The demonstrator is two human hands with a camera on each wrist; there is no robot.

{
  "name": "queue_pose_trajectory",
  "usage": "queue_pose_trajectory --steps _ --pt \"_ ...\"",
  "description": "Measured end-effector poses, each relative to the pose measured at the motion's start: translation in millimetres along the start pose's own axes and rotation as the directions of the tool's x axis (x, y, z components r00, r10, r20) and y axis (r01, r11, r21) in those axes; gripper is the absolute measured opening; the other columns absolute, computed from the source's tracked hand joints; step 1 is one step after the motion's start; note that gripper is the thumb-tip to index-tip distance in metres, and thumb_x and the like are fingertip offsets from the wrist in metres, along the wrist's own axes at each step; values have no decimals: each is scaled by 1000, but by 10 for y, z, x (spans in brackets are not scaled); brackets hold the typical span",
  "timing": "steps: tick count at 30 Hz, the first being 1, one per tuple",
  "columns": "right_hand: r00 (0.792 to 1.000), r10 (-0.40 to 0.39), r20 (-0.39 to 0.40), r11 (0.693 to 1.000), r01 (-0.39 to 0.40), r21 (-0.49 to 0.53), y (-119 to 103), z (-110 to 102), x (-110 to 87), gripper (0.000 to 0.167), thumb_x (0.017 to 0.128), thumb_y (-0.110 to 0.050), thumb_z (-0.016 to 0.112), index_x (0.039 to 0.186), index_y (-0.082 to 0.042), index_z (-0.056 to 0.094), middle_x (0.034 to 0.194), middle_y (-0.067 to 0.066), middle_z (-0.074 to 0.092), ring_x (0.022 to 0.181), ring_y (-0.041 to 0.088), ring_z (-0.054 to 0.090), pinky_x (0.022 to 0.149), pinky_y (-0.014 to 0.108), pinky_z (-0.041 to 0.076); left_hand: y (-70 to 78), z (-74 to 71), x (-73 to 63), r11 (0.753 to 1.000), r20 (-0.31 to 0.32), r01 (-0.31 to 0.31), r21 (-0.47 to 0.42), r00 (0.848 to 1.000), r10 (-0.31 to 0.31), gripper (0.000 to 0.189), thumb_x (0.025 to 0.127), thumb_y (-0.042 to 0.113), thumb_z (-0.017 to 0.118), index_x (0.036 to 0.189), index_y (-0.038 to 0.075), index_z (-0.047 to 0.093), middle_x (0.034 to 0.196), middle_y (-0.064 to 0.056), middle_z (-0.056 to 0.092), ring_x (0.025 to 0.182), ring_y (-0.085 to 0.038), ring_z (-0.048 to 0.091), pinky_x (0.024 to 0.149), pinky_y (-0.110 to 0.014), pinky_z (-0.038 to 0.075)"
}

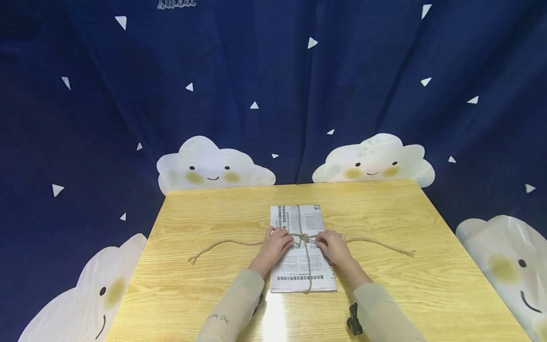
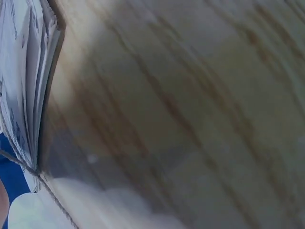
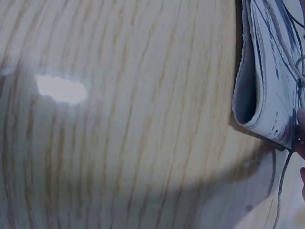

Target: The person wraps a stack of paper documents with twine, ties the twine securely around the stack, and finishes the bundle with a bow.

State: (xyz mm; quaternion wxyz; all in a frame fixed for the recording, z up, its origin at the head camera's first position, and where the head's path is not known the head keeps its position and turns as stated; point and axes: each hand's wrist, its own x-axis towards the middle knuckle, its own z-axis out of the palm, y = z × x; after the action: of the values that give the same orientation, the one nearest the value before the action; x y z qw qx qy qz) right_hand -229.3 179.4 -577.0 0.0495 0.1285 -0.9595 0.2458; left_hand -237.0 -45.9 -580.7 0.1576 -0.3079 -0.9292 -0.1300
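A folded newspaper bundle [image 1: 288, 277] lies on the table, tied crosswise with brown twine [image 1: 308, 266]. A knot with small loops sits at the middle of its top face. My left hand [image 1: 275, 245] is at the bundle's left edge, its fingers pinching the twine beside the knot. From the right edge my right hand [image 1: 336, 247] pinches the twine on the other side. The loose ends stretch out left and right across the tabletop. In the left wrist view the layered paper edges [image 2: 35, 81] show; in the right wrist view, a rounded fold [image 3: 248, 105].
The wooden table [image 1: 205, 285] has light grain and a bright glare spot near its front. Behind it hangs a dark blue curtain [image 1: 273, 71] with white triangles and smiling clouds. A black strap piece [image 1: 353, 319] shows at the right sleeve.
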Motion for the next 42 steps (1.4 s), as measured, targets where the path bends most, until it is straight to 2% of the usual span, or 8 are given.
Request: queue_pose_trajectory --steps 4,6,11,15,19,23,34,42 --pt "1000 20 -17 1000 -19 15 7 -5 6 6 83 -17 67 84 -11 67 88 2 65 89 24 58 81 41 38 -56 -11 -33 988 26 97 -119 995 -95 18 92 26 54 95 16 68 90 4 63 89 -13 57 91 -33 41" --pt "999 36 -29 999 -35 32 20 -14 10 6 83 -14 67 84 -9 67 87 4 65 88 25 60 82 41 44 -97 -21 -58 953 69 210 -220 977 -199 18 92 22 54 95 12 68 89 3 63 88 -14 58 87 -31 45" --pt "994 109 -14 991 -107 82 48 -22 21 4 83 -10 65 84 -6 66 86 7 65 86 26 61 80 42 49 -172 -43 -108 802 146 429 -415 902 -406 19 92 16 54 97 4 68 94 -6 65 93 -22 60 84 -35 49" --pt "990 143 -11 985 -142 102 35 -23 19 7 83 -10 65 83 -4 65 84 7 64 83 25 60 78 42 50 -190 -59 -114 678 173 520 -519 841 -513 20 91 14 55 98 0 67 99 -12 65 95 -26 61 82 -38 51" --pt "987 163 -6 980 -161 116 13 -20 18 8 83 -10 66 82 -2 65 82 7 64 79 23 60 74 40 50 -202 -73 -104 552 201 601 -578 760 -618 18 88 11 57 95 -1 69 94 -13 67 87 -23 63 74 -32 53" --pt "983 185 7 975 -184 122 17 -9 20 5 82 -8 67 80 -4 64 79 5 62 73 19 57 69 37 50 -214 -82 -111 480 220 623 -618 723 -654 17 87 10 58 92 -1 70 89 -13 68 81 -20 63 69 -30 54" --pt "979 204 1 974 -203 98 6 20 20 7 82 -6 66 76 -6 63 76 5 59 73 20 56 70 37 50 -241 -65 -142 403 198 622 -671 674 -712 13 83 7 62 83 -2 71 82 -13 69 76 -21 64 66 -30 54" --pt "975 221 -1 972 -221 82 9 20 30 7 81 -7 67 76 -5 63 77 6 60 72 21 57 69 37 50 -242 -56 -149 390 203 640 -663 654 -729 13 83 6 61 84 -2 71 83 -13 69 79 -22 64 68 -30 54"
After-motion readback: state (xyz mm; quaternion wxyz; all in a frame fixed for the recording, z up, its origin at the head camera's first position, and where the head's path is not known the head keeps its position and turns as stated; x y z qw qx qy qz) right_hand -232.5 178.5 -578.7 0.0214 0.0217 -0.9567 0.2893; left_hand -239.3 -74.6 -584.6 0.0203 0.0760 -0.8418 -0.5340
